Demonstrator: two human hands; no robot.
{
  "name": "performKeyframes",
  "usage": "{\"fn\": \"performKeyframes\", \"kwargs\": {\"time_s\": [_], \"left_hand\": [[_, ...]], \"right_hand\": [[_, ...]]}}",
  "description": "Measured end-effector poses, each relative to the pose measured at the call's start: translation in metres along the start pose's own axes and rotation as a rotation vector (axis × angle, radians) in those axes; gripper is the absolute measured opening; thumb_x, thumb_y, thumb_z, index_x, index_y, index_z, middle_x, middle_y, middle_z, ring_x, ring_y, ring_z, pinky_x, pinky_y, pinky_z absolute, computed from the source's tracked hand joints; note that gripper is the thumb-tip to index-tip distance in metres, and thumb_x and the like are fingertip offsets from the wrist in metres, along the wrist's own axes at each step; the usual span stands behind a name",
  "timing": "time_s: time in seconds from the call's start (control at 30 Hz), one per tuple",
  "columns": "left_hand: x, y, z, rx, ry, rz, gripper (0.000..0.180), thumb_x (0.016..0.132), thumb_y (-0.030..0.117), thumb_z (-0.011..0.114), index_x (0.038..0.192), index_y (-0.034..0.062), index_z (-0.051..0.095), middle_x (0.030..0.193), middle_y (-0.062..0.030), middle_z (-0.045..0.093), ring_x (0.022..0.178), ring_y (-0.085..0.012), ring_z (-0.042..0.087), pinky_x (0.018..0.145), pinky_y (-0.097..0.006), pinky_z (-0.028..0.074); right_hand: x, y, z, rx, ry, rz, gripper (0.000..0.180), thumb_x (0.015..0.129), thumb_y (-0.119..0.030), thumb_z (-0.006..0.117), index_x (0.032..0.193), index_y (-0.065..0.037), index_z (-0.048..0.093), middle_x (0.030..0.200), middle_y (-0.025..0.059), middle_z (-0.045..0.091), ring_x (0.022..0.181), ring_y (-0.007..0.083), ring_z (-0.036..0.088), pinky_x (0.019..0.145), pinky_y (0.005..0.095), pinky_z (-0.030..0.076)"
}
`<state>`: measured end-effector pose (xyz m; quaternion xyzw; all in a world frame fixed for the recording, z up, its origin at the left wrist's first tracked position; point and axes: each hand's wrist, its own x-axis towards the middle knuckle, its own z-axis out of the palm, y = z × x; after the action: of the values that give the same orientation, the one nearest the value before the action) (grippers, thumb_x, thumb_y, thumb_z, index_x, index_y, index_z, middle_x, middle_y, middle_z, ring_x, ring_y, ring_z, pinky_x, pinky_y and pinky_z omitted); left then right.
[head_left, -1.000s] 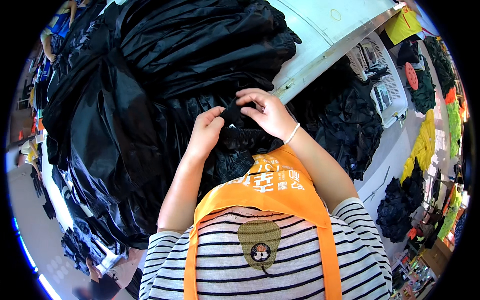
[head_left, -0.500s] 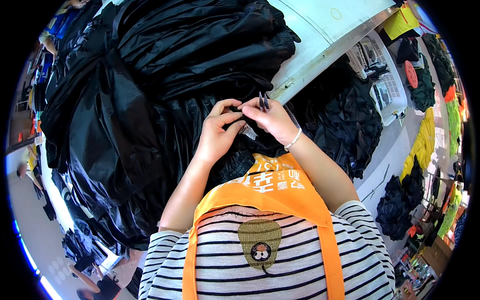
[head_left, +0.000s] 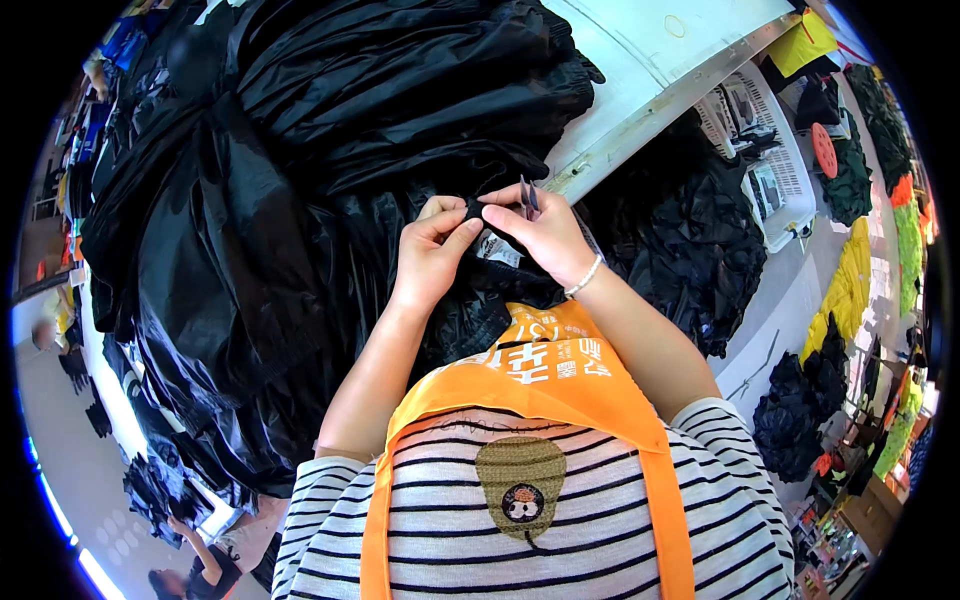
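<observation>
My left hand [head_left: 432, 252] pinches a fold of a shiny black garment [head_left: 300, 200] that lies piled on the table in front of me. My right hand [head_left: 540, 232] touches the same fold from the right and holds a small pair of thread snips [head_left: 528, 196], blades pointing up. A white label [head_left: 492, 246] shows just below my fingers. A pale bracelet circles my right wrist. My orange apron covers a striped shirt at the bottom of the view.
A white table edge [head_left: 640, 110] runs up to the right. A heap of black clothes [head_left: 690, 240] lies on the floor right of me, by a white basket [head_left: 770, 150]. Yellow and green fabric piles [head_left: 850, 270] lie farther right. Other people work at far left.
Both hands have come closer together on the black fold. The snips have appeared upright in my right hand.
</observation>
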<state>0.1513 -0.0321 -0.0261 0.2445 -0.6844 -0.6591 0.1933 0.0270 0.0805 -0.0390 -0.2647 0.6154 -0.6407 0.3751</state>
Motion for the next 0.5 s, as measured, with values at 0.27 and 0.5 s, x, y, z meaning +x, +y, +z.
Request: {"fn": "performKeyframes", "kwargs": {"time_s": [0.27,0.5], "left_hand": [[-0.001,-0.005,-0.005,0.035,-0.026,-0.058,0.013,0.085,0.003,0.063,0.095,-0.0048,0.067,0.097,-0.004,0.058,0.09,-0.0105,0.053,0.079,-0.022,0.04],[-0.001,-0.009,-0.004,-0.107,0.0,-0.087,0.015,0.088,0.005,0.061,0.096,-0.0061,0.067,0.099,-0.0034,0.058,0.092,-0.0111,0.053,0.083,-0.022,0.04]], "right_hand": [[0.005,-0.01,0.006,-0.579,0.166,-0.58,0.014,0.075,0.005,0.069,0.086,-0.001,0.063,0.082,0.0074,0.06,0.062,0.0183,0.058,0.054,0.0254,0.047],[0.007,-0.005,0.002,0.04,0.231,0.035,0.016,0.092,-0.015,0.059,0.09,0.001,0.062,0.082,0.0024,0.062,0.073,0.0087,0.056,0.069,0.0247,0.045]]}}
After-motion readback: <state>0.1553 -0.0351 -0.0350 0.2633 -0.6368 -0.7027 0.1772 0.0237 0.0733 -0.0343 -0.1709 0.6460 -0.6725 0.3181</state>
